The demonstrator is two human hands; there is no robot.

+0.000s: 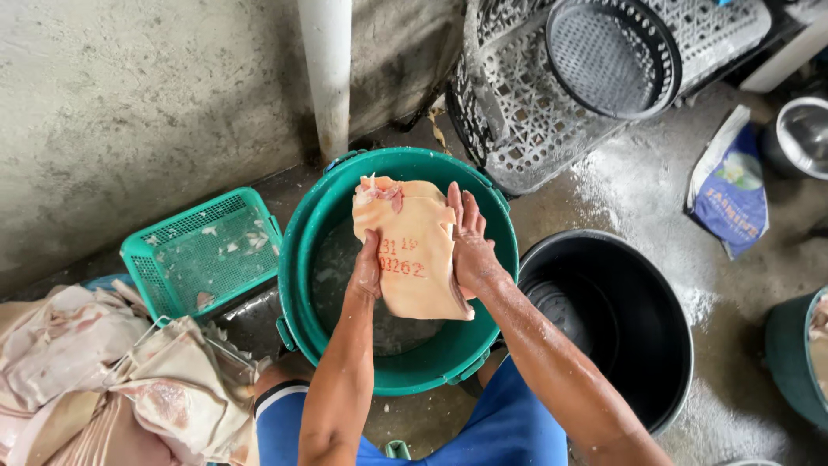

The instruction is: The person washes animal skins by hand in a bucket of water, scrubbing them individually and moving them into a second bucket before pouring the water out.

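I hold a pale slab of raw pork skin (414,250) with a red ink stamp above a green plastic tub (297,259) that has water in its bottom. My left hand (366,269) grips the slab's left edge from below. My right hand (468,243) lies flat against its right edge, fingers pointing up. The slab hangs upright between both hands, a bit of pink meat at its top.
A teal perforated basket (203,250) stands left of the tub. More skin slabs are piled at lower left (112,380). A black tub (612,319) sits at right. Grey woven baskets (561,78), a white pipe (328,69) and a blue bag (731,185) lie behind.
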